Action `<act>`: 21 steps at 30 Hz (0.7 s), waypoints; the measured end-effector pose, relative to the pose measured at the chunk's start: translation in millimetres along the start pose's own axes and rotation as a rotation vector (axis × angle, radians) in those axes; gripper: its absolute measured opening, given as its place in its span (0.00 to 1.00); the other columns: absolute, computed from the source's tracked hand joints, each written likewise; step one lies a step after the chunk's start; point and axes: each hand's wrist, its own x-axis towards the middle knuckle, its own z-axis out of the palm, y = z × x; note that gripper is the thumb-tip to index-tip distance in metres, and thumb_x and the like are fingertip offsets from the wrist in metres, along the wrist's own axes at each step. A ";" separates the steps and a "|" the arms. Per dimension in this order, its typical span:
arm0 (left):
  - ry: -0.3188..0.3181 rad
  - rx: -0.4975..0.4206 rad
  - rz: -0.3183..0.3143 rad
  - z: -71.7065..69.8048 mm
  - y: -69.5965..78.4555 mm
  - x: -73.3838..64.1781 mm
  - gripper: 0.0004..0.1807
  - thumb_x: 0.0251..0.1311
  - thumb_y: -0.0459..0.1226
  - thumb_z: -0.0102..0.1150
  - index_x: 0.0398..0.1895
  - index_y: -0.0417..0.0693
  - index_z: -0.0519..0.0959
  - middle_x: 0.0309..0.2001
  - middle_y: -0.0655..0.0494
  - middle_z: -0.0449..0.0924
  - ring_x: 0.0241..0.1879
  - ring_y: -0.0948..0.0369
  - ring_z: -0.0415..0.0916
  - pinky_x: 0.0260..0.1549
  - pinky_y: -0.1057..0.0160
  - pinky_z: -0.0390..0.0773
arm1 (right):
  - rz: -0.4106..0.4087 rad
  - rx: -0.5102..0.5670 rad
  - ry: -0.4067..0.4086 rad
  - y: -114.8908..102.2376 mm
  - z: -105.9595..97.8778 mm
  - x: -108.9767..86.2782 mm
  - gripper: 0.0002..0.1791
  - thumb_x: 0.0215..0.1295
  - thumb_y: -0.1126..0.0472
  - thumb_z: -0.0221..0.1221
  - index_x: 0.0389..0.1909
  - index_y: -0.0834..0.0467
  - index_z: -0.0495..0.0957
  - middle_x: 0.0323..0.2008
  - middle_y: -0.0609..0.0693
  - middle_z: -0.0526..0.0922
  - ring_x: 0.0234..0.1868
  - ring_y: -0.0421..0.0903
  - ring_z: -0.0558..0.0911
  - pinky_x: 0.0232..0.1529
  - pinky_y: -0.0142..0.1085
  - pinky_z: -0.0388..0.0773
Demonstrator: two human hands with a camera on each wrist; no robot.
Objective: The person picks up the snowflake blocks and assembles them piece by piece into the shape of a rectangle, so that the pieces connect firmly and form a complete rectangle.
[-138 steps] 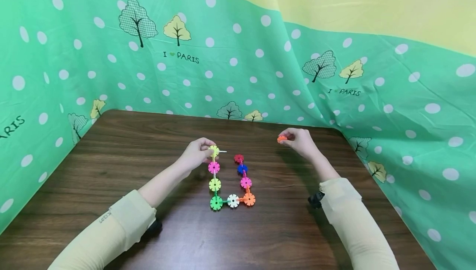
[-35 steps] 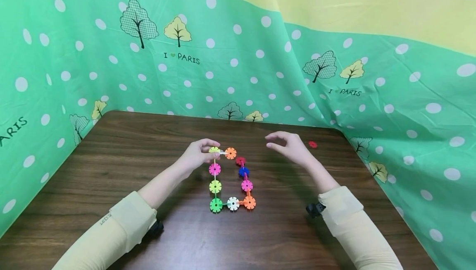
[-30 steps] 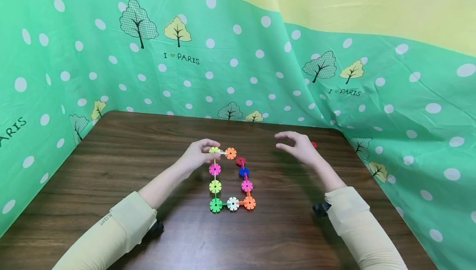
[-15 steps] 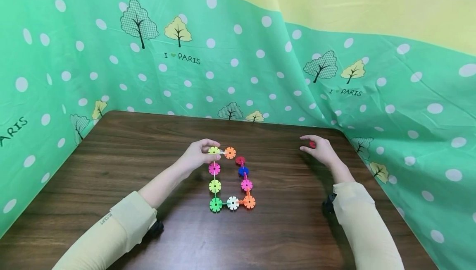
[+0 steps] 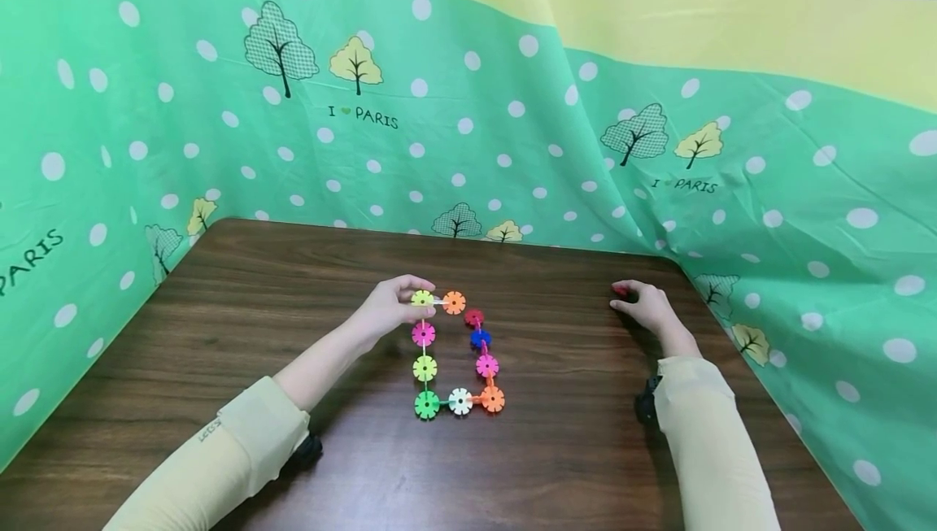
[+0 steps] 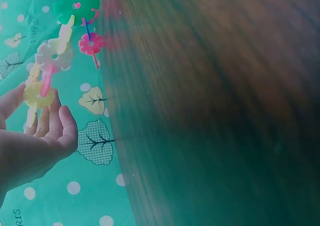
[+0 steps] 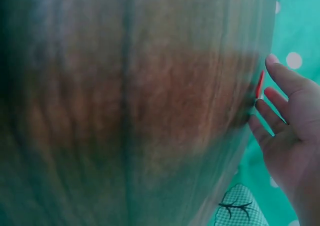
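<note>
In the head view, my left hand pinches a yellow notched plastic disc at the far left corner of a chain of interlocking snowflake discs. An orange disc is joined to its right. Down the left side run a pink disc, another yellow disc and a green disc. A white disc lies along the near side. Up the right side are orange, pink, blue and dark red discs. My right hand is at a loose red disc, its thumb and fingers spread around it.
The dark wooden table extends around the chain. A green and yellow printed curtain hangs behind the table and along both sides. A short gap separates the far orange disc from the dark red one.
An orange disc, earlier in my right hand, is now joined to the yellow corner disc. My right hand has moved right to the loose red disc. The left hand keeps its hold.
</note>
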 end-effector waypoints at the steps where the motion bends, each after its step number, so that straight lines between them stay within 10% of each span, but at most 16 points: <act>1: -0.003 0.001 0.001 0.3 0.3 0.0 0.24 0.56 0.33 0.64 0.56 0.39 0.72 0.36 0.49 0.79 0.31 0.62 0.78 0.41 0.58 0.80 | 0.003 -0.004 -0.002 1.3 0.6 -0.4 0.24 0.65 0.58 0.58 0.58 0.66 0.71 0.56 0.69 0.72 0.60 0.67 0.66 0.60 0.59 0.62; 21: 0.006 0.004 0.006 -1.7 0.9 -0.2 0.20 0.55 0.32 0.64 0.53 0.44 0.75 0.35 0.50 0.79 0.32 0.59 0.79 0.40 0.56 0.80 | -0.042 0.060 0.007 -5.7 2.9 1.0 0.16 0.58 0.71 0.61 0.49 0.67 0.77 0.42 0.65 0.81 0.43 0.58 0.79 0.44 0.50 0.76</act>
